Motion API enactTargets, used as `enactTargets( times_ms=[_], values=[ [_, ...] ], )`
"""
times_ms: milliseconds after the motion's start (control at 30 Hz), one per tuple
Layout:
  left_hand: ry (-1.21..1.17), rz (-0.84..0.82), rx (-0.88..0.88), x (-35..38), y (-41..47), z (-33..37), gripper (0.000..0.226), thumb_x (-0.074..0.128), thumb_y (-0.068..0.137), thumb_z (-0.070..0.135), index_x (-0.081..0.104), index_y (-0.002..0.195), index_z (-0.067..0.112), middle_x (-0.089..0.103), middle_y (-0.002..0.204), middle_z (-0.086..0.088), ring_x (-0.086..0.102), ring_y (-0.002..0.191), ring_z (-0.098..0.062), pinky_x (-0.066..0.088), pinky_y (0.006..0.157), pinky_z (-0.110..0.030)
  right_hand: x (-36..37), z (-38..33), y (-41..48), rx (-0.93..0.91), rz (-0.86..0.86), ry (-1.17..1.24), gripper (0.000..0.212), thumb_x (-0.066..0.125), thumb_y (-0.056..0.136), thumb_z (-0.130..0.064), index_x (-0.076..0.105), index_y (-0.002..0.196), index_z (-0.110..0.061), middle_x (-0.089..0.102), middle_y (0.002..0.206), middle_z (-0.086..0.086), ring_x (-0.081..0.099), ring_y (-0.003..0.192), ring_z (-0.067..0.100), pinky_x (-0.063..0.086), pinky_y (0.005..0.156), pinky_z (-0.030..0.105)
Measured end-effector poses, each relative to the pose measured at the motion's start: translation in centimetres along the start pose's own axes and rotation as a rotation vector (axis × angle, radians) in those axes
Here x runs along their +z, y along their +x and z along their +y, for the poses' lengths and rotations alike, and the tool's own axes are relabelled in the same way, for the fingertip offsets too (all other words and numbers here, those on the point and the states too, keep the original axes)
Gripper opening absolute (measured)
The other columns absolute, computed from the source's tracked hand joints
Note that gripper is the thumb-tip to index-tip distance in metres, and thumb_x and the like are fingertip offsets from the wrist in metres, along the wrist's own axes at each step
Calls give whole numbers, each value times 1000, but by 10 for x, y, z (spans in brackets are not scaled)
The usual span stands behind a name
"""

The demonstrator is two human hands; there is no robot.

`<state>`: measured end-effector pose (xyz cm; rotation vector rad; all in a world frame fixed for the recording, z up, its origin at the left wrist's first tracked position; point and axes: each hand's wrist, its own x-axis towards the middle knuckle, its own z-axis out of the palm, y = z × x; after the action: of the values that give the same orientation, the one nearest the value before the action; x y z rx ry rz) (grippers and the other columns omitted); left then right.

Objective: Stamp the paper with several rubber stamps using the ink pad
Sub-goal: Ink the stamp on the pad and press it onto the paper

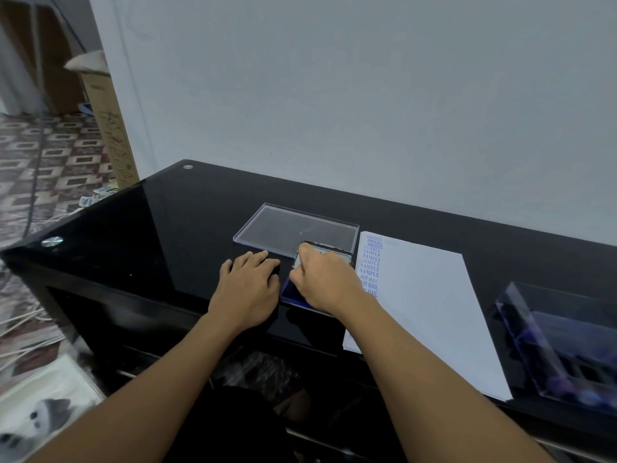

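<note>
A: Now, press harder on the ink pad [291, 293], left of the paper [427, 295]?
B: No; dab lightly with the right hand [325, 282], fisted round a hidden stamp; brace with the flat left hand [248, 285].

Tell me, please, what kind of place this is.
Probably a room in a home: a black glass desk stands against a plain wall, patterned floor tiles lie to the left, and a tall cardboard box stands beside the wall.
</note>
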<state>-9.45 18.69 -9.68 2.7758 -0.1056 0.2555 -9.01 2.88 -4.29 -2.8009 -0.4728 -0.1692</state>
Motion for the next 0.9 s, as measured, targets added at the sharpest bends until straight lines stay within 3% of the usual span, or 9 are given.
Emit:
enactTargets(
  times_ms=[533, 700, 900],
  values=[
    [-3, 10, -5, 2, 0, 0, 44, 35, 103, 33, 46, 146, 30, 34, 160, 3, 23, 150, -21, 14, 122, -49, -1, -2, 3, 31, -67, 81, 15, 44, 98, -26, 35, 90, -16, 50, 82, 12, 47, 76, 33, 37, 63, 37],
    [1, 14, -2, 2, -1, 1, 44, 35, 103, 33, 45, 146, 29, 34, 160, 3, 23, 150, -20, 13, 122, -49, -4, -3, 4, 33, -102, 93, 14, 43, 99, -23, 34, 91, -15, 38, 72, 5, 43, 75, 31, 35, 63, 37],
    [-2, 12, -5, 2, -1, 2, 43, 35, 104, 33, 45, 146, 30, 33, 160, 4, 22, 150, -20, 12, 121, -49, -4, -3, 5, 50, -101, 118, 13, 43, 98, -23, 35, 90, -16, 39, 73, 4, 44, 75, 32, 37, 63, 37]
  ],
)
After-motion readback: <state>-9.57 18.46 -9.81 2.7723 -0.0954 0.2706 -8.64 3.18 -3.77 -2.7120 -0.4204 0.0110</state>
